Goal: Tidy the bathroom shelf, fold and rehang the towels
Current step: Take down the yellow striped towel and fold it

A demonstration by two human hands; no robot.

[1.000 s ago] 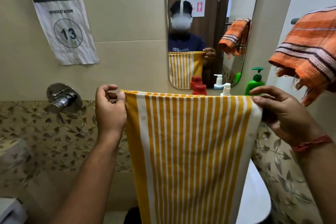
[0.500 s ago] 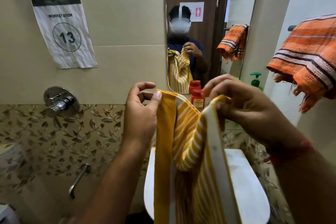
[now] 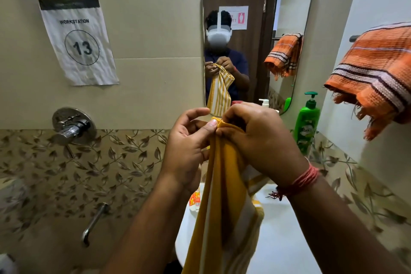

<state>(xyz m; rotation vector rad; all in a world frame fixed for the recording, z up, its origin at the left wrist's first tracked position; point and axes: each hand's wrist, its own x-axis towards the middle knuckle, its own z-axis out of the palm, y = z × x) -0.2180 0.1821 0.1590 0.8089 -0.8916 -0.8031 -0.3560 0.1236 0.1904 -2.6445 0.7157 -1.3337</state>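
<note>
Both hands, left [image 3: 186,151] and right [image 3: 262,140], pinch the towel [image 3: 222,184] corners together at centre frame, its length hanging straight down.

yellow-and-white striped towel [image 3: 224,196], orange towel [image 3: 375,69] – dark and pale stripes, green bottle [image 3: 306,124]

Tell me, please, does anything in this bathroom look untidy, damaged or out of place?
Yes. The orange striped towel on the rail at the right hangs bunched and uneven, with frayed threads at its lower edge. The workstation paper on the wall is wrinkled and slightly tilted. Nothing looks spilled.
</note>
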